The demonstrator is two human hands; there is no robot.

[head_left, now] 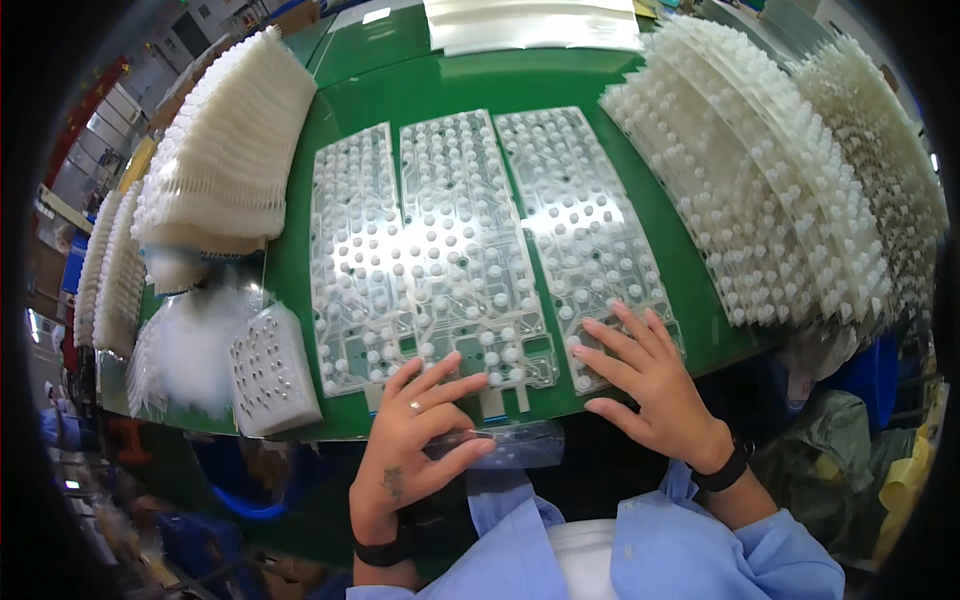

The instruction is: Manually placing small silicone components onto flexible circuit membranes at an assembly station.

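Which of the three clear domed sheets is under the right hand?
The rightmost sheet: the right hand overlaps its near end, not the middle sheet or left sheet.

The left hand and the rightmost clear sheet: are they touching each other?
Apart: the head view shows green table between the left hand and the rightmost clear sheet.

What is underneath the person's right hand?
The right hand partly covers the near end of the rightmost white-domed clear sheet, on the green table. What lies directly beneath is hidden.
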